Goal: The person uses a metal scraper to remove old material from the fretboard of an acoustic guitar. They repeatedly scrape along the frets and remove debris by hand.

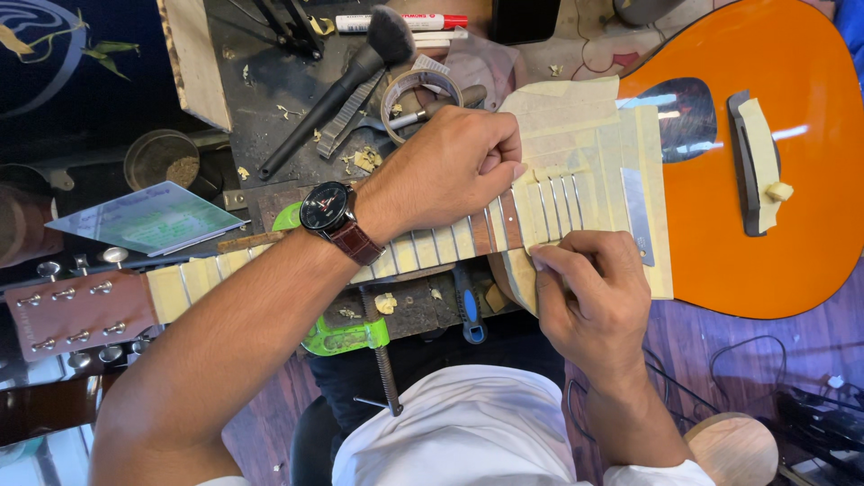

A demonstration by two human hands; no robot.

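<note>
Across the middle of the workbench [270,81] lies an orange acoustic guitar [792,243], its headstock [76,310] towards the left edge and its body over the right. Cream masking tape [576,117] covers the fretboard [432,245] between the frets and spreads onto the top around the neck's end. The left hand [450,171], with a wristwatch [328,211] on a brown strap, rests curled over the neck from the far side, fingers folded down against the taped frets. The right hand [589,297] comes from the near edge, fingertips pinched narrow against the tape at the fretboard's edge; what, if anything, sits between them I cannot tell. The tape looks thin, light and soft, easy to tear, best lifted by a free corner. The guitar seems light but its glossy top would mark easily. Behind the neck lie a tape roll [421,99], a black brush [360,63] and a red-capped marker [400,22]. A round tin [162,160] near the left edge holds some brownish matter.
</note>
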